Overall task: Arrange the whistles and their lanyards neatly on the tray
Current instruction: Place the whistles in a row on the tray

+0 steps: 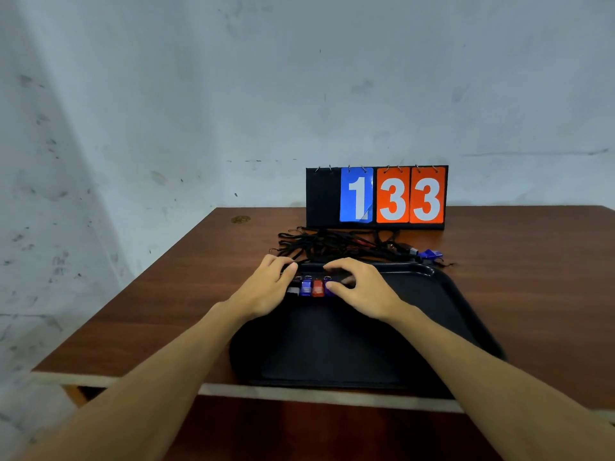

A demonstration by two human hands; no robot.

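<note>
A black tray (466,294) lies on the brown table. Near its far left corner several whistles sit side by side: a grey-black one (293,290), a blue one (305,287), a red one (317,288) and a purple one (328,290). Their black lanyards (332,244) run back over the rim into a tangle behind the tray. My left hand (266,289) is at the left of the row, thumb and fingers pinching a lanyard at the rim. My right hand (361,287) arches over the right end, thumb on the purple whistle and fingers curled round it.
Behind the tray's far right corner, off the tray, lie a blue whistle (431,253) and a dark one (412,250) on their cords. A flip scoreboard (376,196) reading 1 33 stands at the back against the wall. The table's front edge (299,392) is close to me.
</note>
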